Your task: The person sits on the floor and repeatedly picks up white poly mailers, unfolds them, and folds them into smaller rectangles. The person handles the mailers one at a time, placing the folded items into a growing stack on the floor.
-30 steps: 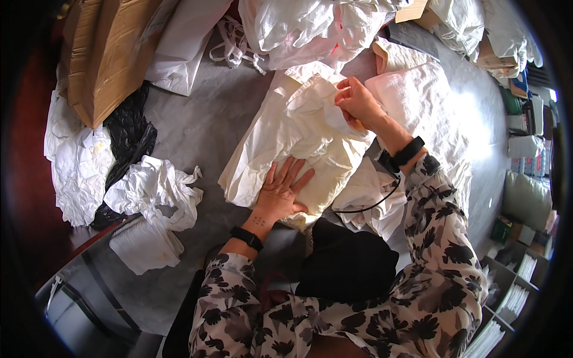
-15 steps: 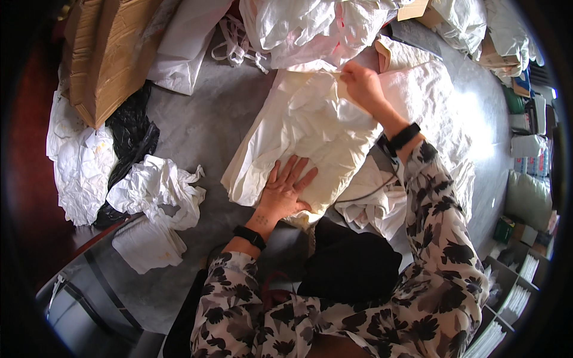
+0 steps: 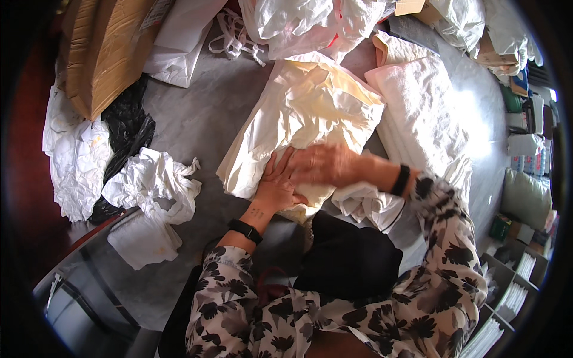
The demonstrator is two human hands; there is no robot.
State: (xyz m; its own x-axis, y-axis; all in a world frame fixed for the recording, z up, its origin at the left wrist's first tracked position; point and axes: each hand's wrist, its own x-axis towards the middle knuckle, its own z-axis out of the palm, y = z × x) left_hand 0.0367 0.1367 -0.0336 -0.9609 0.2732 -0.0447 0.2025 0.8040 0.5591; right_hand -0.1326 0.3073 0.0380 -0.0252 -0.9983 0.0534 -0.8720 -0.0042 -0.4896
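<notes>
1. The cream cloth [image 3: 325, 83] lies in the middle of the grey floor [image 3: 197, 128], in layers and creased, between the white bags [image 3: 286, 21] at the far end and the person.
2. The left hand [image 3: 274, 186] lies flat on its near part, fingers spread, gripping nothing. A palm pressed down like this should anchor the layers well.
3. The right hand [image 3: 322, 166] is blurred over the left fingers; whether it grips or touches the cloth, I cannot tell.
4. The step looks like flattening the cloth. Best to stroke outward from the anchoring palm, pushing creases toward the far edge.
5. Light pressure seems wise: a hard sweep could drag the upper layer askew.
6. Mind the white cloth [image 3: 412, 101] just beside it on the right.
</notes>
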